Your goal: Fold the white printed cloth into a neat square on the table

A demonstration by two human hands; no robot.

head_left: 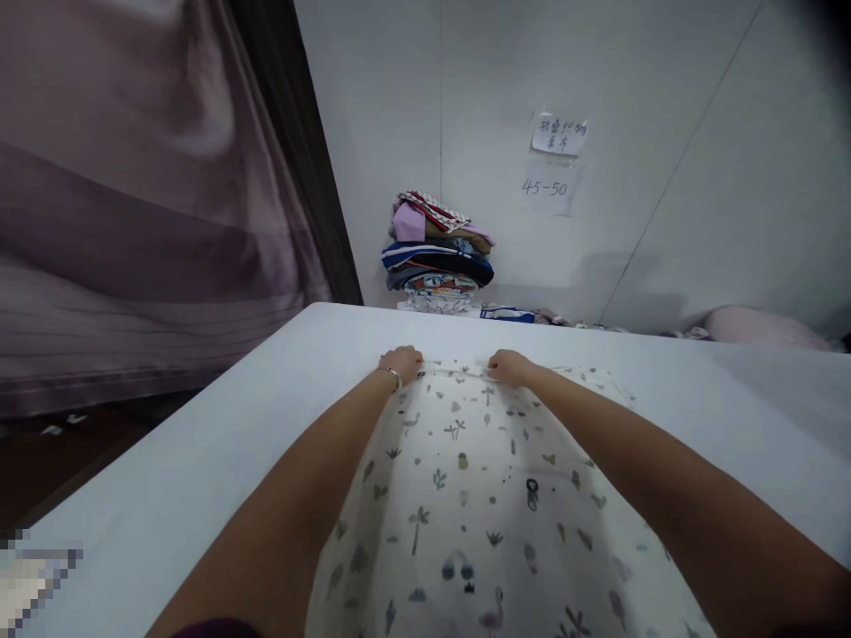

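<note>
A white cloth (pixel 465 496) printed with small trees, pineapples and flamingos lies spread flat on a pale table (pixel 219 443), running from the near edge away from me. Both my arms reach out over it. My left hand (pixel 402 362), with a thin bracelet at the wrist, is closed on the cloth's far edge at its left part. My right hand (pixel 509 366) is closed on the same far edge a little to the right. Fingertips of both hands are curled under and hidden.
A stack of folded clothes (pixel 435 252) in many colours stands against the white wall behind the table, with more loose cloth (pixel 509 314) beside it. Paper notes (pixel 558 135) hang on the wall. A mauve curtain (pixel 133 221) hangs at left. A pink bundle (pixel 758 326) lies far right.
</note>
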